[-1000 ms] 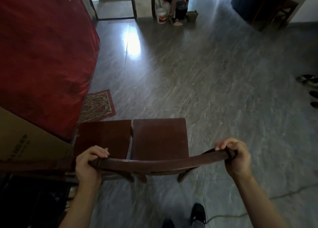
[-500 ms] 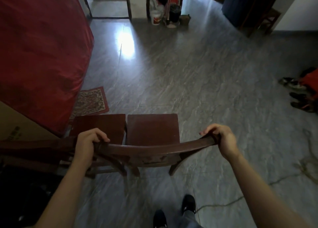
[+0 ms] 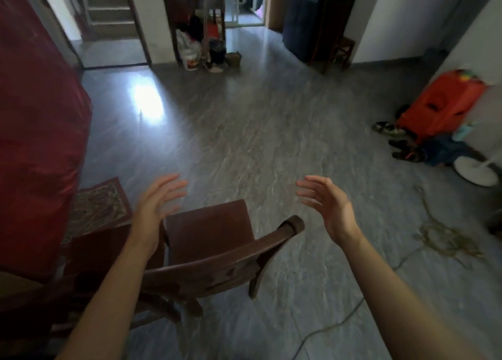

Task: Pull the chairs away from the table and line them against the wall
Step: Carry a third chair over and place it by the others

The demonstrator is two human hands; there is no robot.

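- Above the chair (image 3: 209, 240), in the head view, the left hand (image 3: 154, 205) and right hand (image 3: 326, 202) float with fingers spread and palms turned toward each other, gripping nothing and touching no wood.
- The chair stands on the grey floor (image 3: 258, 142), its curved top rail (image 3: 217, 267) nearest the camera and its seat facing the open room; this suggests its back is toward a wall behind the person, though that wall is out of view.
- A 2nd chair (image 3: 100, 248) sits just beside it on the left, seat edges nearly touching, which fits a row being formed.
- The red cloth (image 3: 40, 142) at the left likely covers the table; a rug (image 3: 100, 207) lies at its foot.
- Judged from the bare hands, this chair is set down, and the next 1 must be fetched.
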